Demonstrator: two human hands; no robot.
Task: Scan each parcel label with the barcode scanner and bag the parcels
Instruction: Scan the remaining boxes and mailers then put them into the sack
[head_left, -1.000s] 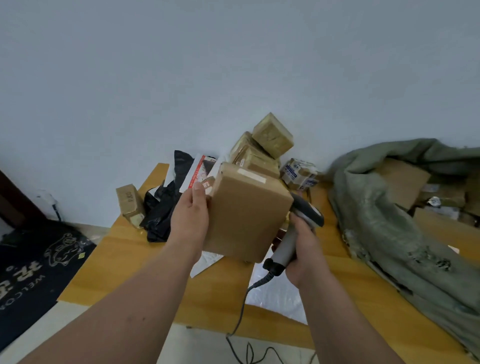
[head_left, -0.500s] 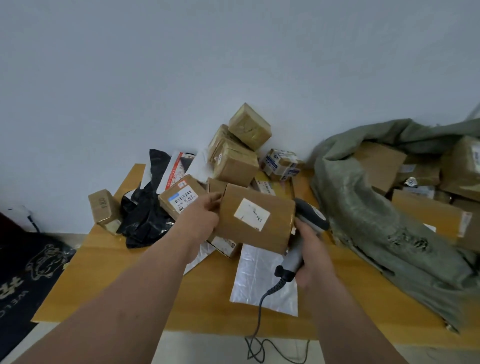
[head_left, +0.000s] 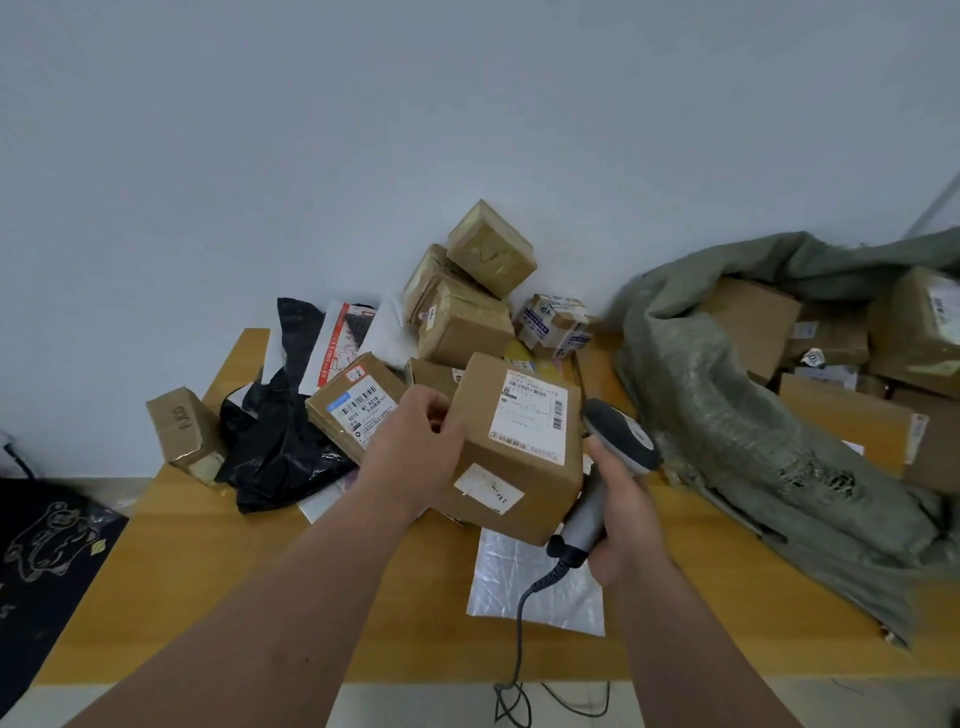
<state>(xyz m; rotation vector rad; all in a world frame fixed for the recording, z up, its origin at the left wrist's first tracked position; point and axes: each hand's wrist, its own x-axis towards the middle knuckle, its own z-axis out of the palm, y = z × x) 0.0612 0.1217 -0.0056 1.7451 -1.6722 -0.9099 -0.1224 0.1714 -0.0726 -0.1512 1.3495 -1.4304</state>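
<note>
Your left hand (head_left: 415, 452) has its grip curled round the left side of the cardboard parcel (head_left: 511, 452), holding it above the middle of the worktop (head_left: 208, 587) with its large white label (head_left: 530, 415) turned up towards you. Your right hand (head_left: 626, 519) is wrapped round the handle of the grey barcode scanner (head_left: 605, 467), whose head sits just beside the parcel's right edge; the cable (head_left: 519, 623) drops over the worktop's near edge.

Under the parcel a white plastic mailer (head_left: 535, 587) lies flat, reaching towards the near edge. Just left of your left hand a second labelled box (head_left: 353, 402) rests tilted against a crumpled black bag (head_left: 280, 447), and a small box (head_left: 184, 431) stands at the left edge. Along the far edge, against the wall, taped boxes (head_left: 467, 306) are stacked in a loose pile.

The right end of the worktop is covered by a grey-green sack (head_left: 737, 441), its mouth open and cartons (head_left: 852, 415) showing inside. Bare wood shows at the near left corner and in a strip between the mailer and the sack.
</note>
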